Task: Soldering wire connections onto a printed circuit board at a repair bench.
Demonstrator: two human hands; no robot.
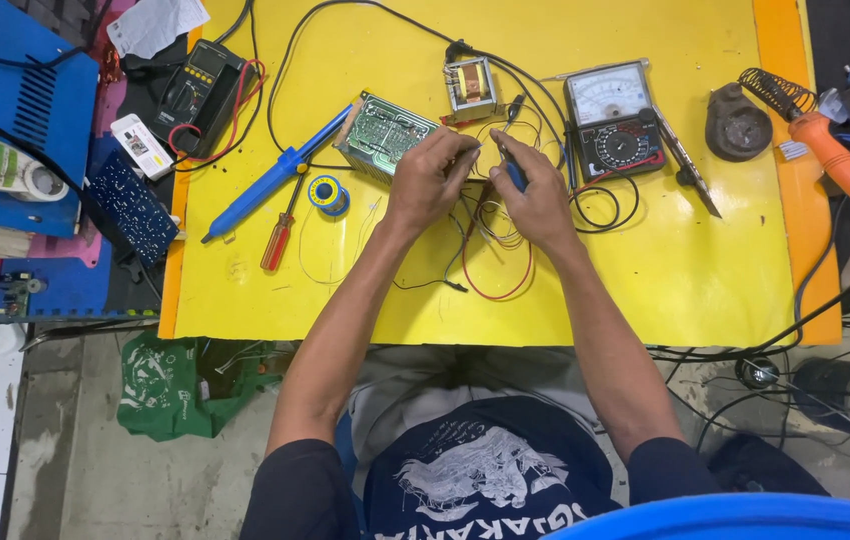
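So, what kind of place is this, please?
Probably an electronics repair bench: an analog multimeter, a green circuit board and an orange soldering iron lie on the yellow table.

A yellow table (675,270) carries a green circuit board (382,133), a small transformer (470,84), two meters — one dial-faced (611,118), one dark (201,92) — a blue soldering iron (275,175), a red-handled screwdriver (278,238), a solder spool (327,192) (blue-rimmed) and loose wires (505,285).
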